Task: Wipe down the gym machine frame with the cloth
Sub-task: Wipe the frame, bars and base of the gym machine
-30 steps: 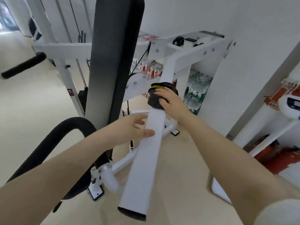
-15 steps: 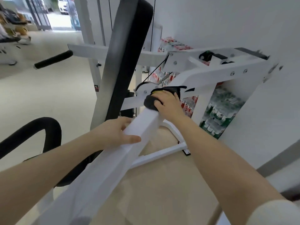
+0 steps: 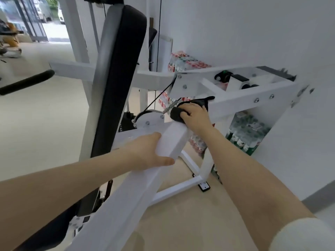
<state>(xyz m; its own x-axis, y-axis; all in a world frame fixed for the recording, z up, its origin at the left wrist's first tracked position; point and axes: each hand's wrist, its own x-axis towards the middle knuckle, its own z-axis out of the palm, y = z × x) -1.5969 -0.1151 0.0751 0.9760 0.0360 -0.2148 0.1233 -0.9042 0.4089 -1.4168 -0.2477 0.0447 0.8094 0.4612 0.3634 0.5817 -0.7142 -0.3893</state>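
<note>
A dark grey bunched cloth (image 3: 178, 113) sits at the upper end of the white square-tube metal frame beam (image 3: 130, 192), pressed there under the right hand (image 3: 196, 115), whose fingers curl down over it. The left hand (image 3: 148, 153) grips the beam lower down, thumb across its top face, beside the tall black padded backrest (image 3: 119, 73). Shrink-wrapped packs of bottles (image 3: 248, 131) are stacked against the white wall behind.

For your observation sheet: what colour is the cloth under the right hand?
Black cloth, seen in the head view, under the right hand.
</note>
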